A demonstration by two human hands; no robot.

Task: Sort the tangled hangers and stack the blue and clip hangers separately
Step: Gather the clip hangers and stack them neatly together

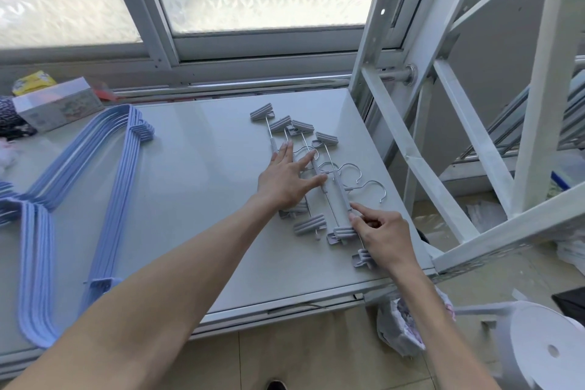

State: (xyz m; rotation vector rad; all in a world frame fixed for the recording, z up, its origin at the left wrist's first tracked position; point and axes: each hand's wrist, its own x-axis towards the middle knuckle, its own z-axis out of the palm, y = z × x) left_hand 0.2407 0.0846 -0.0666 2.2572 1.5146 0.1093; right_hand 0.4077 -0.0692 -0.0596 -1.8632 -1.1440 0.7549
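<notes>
Several grey clip hangers [340, 196] with metal rods and hooks lie side by side on the right part of the grey table [196, 187]. My left hand [289, 179] rests flat on the left ones, fingers spread. The fingertips of my right hand [381, 236] touch the rightmost hanger near its lower clip; no grip shows. A stack of blue hangers [104, 168] lies on the table's left side, away from both hands.
A white box [55, 106] and a yellow packet [33, 82] sit at the back left by the window. A white metal frame [468, 123] rises just right of the table. A white stool [544, 348] and a plastic bag [402, 326] are on the floor.
</notes>
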